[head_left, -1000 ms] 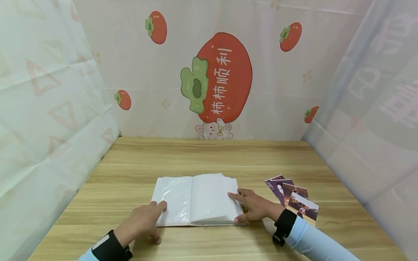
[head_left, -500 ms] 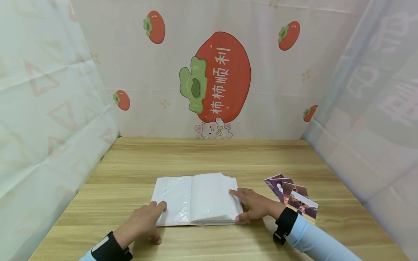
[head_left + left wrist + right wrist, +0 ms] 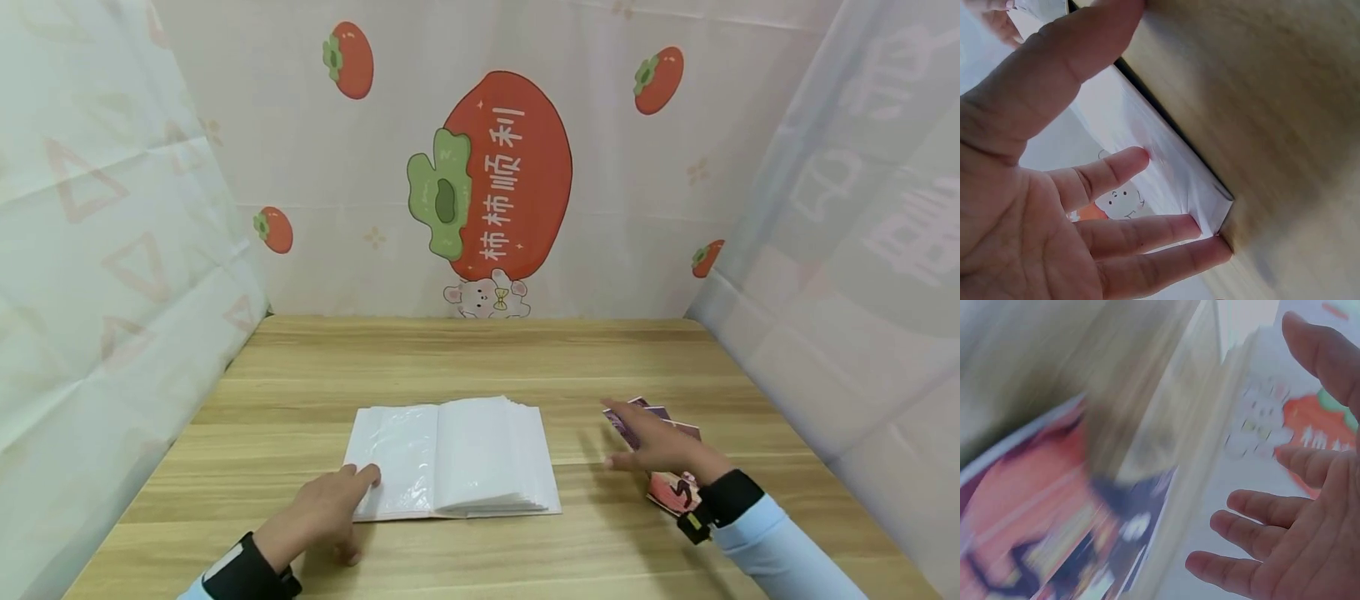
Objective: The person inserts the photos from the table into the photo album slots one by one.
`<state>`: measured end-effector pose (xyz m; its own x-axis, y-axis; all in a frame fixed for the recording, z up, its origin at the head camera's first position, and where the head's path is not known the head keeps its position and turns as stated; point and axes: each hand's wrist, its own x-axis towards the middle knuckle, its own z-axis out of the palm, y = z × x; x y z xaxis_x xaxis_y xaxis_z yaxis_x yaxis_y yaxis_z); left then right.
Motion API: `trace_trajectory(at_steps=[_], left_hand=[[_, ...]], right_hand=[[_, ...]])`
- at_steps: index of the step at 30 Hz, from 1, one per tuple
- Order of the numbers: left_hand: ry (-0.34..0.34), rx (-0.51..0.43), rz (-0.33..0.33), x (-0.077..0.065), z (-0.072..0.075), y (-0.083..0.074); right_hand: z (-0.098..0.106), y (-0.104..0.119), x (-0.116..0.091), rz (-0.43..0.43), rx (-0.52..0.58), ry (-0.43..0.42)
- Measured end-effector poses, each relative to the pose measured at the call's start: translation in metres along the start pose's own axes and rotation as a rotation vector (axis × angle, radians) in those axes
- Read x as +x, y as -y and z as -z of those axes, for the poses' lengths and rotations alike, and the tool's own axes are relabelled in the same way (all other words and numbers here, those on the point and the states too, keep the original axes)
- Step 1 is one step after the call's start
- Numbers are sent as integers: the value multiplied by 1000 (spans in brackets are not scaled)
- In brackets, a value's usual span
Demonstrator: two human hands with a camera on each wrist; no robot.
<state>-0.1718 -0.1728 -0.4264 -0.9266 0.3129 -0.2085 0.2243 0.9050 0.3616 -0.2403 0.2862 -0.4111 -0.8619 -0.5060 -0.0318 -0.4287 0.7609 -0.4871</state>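
Observation:
A photo album [image 3: 480, 454] with clear-sleeved white pages lies spread on the wooden table. My left hand [image 3: 318, 510] rests at its lower left, fingertips touching the left page. In the left wrist view, the straight fingers [image 3: 1154, 259] reach the album's corner [image 3: 1213, 206], and the thumb is apart from them. Over the loose photos [image 3: 673, 490] hovers my right hand [image 3: 663, 446], its fingers spread with nothing held. The hand and wrist hide part of the pile. In the right wrist view, the photos [image 3: 1041, 494] are blurred and the fingers [image 3: 1266, 534] stand off them.
The wooden table [image 3: 450, 358] ends at a back curtain [image 3: 615, 275] printed with red persimmons. Pale cloth walls [image 3: 135, 333] rise on both sides. Bare wood lies between the album and the photos.
My right hand has left the album's right edge and moved right over the photos. The left hand stays at the album's left side. The head view has shifted slightly.

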Motion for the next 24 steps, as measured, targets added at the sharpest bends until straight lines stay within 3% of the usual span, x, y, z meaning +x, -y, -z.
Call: trace_trajectory(at_steps=[7, 14, 24], left_hand=[[7, -5, -5, -2, 1, 0], [-8, 3, -16, -2, 0, 0], [4, 39, -34, -1, -2, 4]], right_hand=[[9, -36, -21, -47, -3, -48], [13, -57, -38, -30, 62, -55], [14, -70, -58, -201, 53, 17]])
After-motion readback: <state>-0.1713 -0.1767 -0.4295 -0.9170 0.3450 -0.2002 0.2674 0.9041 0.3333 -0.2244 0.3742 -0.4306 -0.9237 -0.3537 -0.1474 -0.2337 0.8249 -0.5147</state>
